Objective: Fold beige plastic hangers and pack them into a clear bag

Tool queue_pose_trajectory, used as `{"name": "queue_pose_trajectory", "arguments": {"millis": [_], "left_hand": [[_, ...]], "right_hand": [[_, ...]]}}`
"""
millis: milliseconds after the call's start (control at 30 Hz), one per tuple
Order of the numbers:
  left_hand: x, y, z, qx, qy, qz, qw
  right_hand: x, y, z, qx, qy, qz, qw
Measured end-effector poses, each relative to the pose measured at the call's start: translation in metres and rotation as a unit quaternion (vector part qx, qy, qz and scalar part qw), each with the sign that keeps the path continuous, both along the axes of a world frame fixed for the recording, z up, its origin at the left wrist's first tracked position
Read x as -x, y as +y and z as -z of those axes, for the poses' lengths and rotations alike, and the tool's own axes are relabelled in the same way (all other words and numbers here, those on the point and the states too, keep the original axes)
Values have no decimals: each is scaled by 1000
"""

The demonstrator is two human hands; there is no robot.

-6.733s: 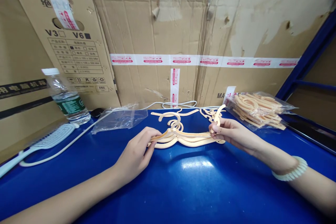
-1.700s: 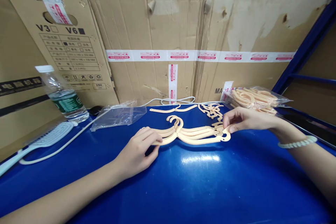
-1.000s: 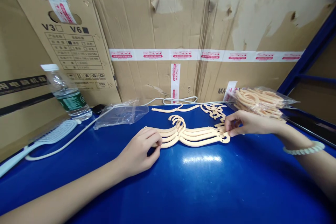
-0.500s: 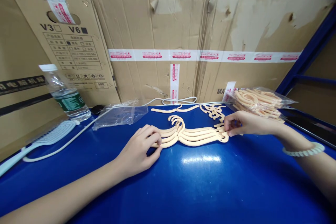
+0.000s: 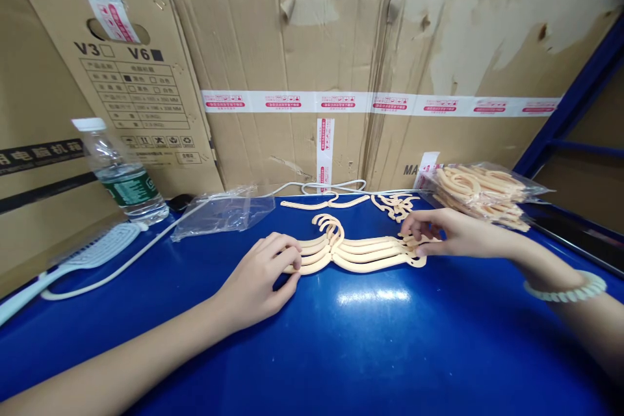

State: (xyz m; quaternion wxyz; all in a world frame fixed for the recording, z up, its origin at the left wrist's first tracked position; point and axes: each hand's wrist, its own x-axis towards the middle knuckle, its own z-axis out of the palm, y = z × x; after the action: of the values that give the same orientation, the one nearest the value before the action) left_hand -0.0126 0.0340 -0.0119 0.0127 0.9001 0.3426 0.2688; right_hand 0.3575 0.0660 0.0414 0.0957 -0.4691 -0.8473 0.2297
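Sitting left of hangers, bottle, plastic bag

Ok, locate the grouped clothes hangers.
In the head view, the grouped clothes hangers lie centrally on the blue tabletop, between the left hand and right hand, in front of a lone hanger.

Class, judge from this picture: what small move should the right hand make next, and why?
Perhaps the bare right hand should nudge the peach, curved plastic hangers together: their hooks lie staggered, and the bare left hand rests on their opposite side.
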Motion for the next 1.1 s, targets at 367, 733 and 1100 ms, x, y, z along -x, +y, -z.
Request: {"name": "queue_pose_trajectory", "arguments": {"millis": [367, 733, 1100], "left_hand": [[0, 3, 2, 6, 4, 9, 1000], [1, 2, 2, 15, 30, -11, 999], [1, 4, 3, 28, 27, 3, 999]], "right_hand": [[33, -8, 26, -137, -50, -42, 988], [34, -7, 26, -119, -25, -47, 991], [27, -1, 27, -114, -56, -62, 990]]}}
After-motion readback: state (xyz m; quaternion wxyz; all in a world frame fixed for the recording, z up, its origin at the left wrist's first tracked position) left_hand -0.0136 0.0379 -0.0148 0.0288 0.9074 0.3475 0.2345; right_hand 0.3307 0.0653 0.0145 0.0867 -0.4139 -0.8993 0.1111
